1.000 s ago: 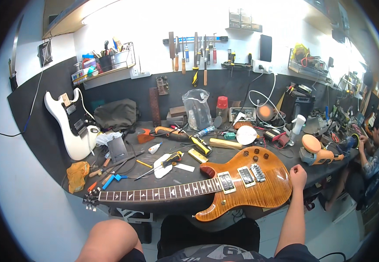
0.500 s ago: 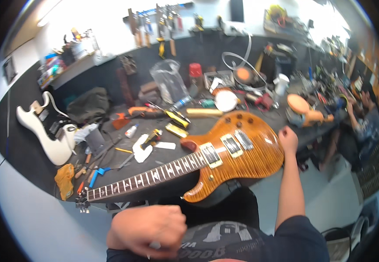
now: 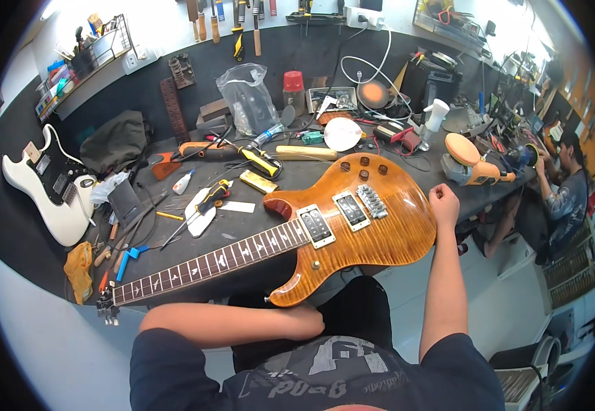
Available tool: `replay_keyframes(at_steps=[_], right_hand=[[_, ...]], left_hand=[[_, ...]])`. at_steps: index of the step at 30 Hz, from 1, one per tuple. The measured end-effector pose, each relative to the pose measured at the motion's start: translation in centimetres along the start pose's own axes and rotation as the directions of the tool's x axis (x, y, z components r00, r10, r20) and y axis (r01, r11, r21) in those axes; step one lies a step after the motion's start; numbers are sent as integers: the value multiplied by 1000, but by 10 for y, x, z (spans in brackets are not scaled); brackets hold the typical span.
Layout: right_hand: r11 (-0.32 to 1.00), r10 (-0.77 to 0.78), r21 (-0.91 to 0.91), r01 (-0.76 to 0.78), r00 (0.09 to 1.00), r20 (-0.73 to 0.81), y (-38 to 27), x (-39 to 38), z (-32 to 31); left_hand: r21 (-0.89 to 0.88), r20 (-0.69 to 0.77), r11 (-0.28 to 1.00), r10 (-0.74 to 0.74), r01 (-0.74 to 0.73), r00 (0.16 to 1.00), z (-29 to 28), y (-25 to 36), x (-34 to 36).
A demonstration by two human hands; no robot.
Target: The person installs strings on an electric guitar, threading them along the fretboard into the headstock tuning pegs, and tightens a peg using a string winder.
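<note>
An amber flame-top electric guitar (image 3: 386, 233) lies across the front of the bench. Its body is to the right, and its neck (image 3: 201, 267) runs left with bird-shaped inlays. No strings show on it. At the body's right end, my right hand (image 3: 444, 204) is against the edge with its fingers curled in; whatever is inside them is hidden. My left forearm crosses in front of my lap. My left hand (image 3: 306, 322) is low, just below the guitar's lower horn, with its fingers out of sight.
A white guitar body (image 3: 61, 205) is at the left. Behind the neck are a yellow-black screwdriver (image 3: 213, 196), a white glue bottle (image 3: 182, 181) and a yellow box (image 3: 258, 182). An orange polisher (image 3: 472, 161) stands to the right, with another person (image 3: 565, 198) seated beyond.
My left hand has dropped from in front of my chest to my lap, below the guitar's horn. My right hand remains at the body's end. The view has shifted slightly.
</note>
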State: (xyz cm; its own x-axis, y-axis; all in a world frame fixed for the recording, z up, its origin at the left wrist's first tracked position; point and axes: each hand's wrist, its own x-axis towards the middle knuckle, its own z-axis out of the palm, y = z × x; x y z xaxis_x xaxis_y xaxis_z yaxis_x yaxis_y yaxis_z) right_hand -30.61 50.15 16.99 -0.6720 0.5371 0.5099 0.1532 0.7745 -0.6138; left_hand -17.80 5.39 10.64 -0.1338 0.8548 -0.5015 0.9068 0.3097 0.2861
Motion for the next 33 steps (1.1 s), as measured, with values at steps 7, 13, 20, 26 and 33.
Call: replay_keyframes(at_steps=[7,13,20,26,33], right_hand=[[1000,-5,-12,5,1000,-24,5,2,0],[999,-20,-34,20,1000,-13,16,5,4],[996,-39,-81,43,998,45,24,9,3],[996,-23,-88,25,999,25,15,10,6],[995,-16,-93,19,1000,27,35,9,-5]], left_hand=[[364,-263,925,218,-112,940,-1,-49,28],[319,-357,946,176,-57,917,3,-45,53],[193,-419,981,83,-1,904,33,-19,53],[117,-448,993,37,18,893,46,-11,48],[86,-467,996,28,15,884,49,0,44]])
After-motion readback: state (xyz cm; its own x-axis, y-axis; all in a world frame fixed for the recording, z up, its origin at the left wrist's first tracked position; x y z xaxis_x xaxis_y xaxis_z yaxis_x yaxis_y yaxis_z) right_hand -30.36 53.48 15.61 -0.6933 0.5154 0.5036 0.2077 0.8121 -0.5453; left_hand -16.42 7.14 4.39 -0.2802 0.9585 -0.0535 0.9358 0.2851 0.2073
